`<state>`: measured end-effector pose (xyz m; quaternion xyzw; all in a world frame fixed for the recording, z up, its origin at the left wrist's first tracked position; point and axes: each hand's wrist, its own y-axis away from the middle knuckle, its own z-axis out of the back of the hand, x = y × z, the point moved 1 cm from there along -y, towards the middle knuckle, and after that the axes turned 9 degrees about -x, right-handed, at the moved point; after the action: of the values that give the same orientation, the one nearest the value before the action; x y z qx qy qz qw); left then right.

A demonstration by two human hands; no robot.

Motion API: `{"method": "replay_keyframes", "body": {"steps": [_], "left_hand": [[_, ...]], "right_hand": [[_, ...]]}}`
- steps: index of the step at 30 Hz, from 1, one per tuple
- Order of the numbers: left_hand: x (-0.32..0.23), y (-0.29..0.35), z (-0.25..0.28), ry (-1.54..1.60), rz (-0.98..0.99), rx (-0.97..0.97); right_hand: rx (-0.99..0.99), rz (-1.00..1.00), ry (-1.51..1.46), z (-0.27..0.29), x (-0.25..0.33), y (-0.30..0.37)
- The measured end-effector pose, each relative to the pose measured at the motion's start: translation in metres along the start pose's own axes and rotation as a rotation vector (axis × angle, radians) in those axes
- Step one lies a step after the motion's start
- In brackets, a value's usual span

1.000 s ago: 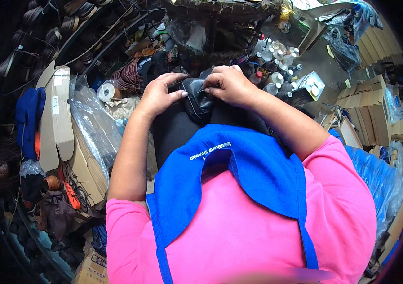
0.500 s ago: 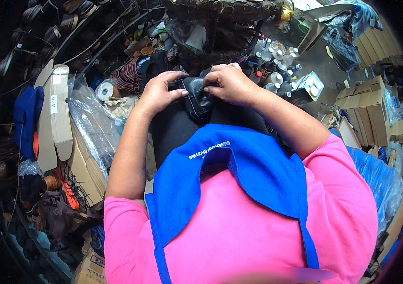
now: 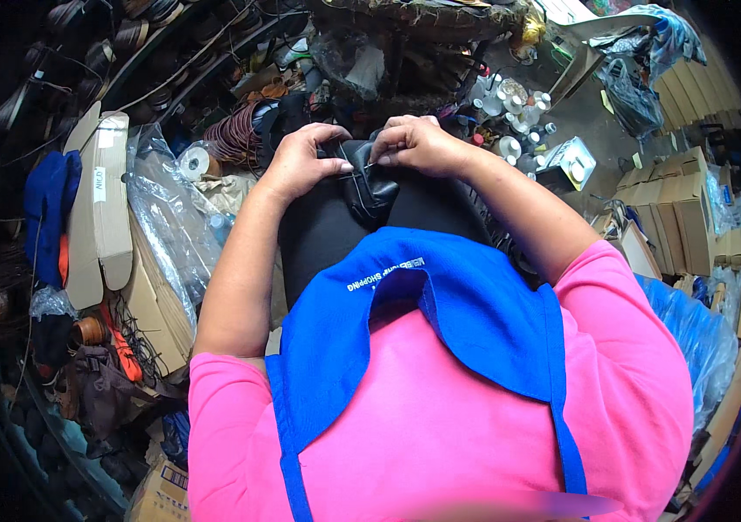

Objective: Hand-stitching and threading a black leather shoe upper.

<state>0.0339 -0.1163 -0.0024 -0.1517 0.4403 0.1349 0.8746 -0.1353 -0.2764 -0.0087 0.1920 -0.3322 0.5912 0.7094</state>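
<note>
A shiny black leather piece (image 3: 374, 193), folded and limp, lies over my lap between my two hands. I cannot make out which article it belongs to. My left hand (image 3: 308, 163) grips its left edge between thumb and fingers. On the other side, the bent fingers and thumb of my right hand (image 3: 420, 146) pinch its upper right part. A thin pale line, perhaps thread, runs along the leather near both thumbs. Below it spreads the blue apron (image 3: 475, 322) I wear, over black trousers (image 3: 314, 244).
Several bottles (image 3: 509, 130) and a white-topped container (image 3: 572, 163) stand ahead to the right. Left of me are a cord coil (image 3: 235, 135), a spool (image 3: 196, 163), clear plastic (image 3: 166, 213) and cardboard pieces (image 3: 111, 209). Stacked cardboard (image 3: 666, 209) is at right. A rough-edged bench (image 3: 422, 19) stands ahead.
My right hand has shifted slightly left, its fingers still pinched. The leather's folds have changed a little, and more of it shows between my hands. My left hand has barely moved.
</note>
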Motion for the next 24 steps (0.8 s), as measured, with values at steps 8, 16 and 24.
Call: {"method": "replay_keyframes", "body": {"steps": [8, 16, 24], "left_hand": [[0.009, 0.003, -0.006, 0.084, -0.012, -0.044], [-0.009, 0.021, -0.006, -0.09, -0.041, -0.175], [-0.028, 0.06, -0.005, -0.028, 0.02, -0.376]], "right_hand": [[0.028, 0.018, -0.034, -0.006, -0.004, -0.002], [-0.214, 0.139, 0.167, -0.013, 0.019, 0.021], [-0.175, 0.146, 0.205, -0.008, 0.017, 0.027]]}}
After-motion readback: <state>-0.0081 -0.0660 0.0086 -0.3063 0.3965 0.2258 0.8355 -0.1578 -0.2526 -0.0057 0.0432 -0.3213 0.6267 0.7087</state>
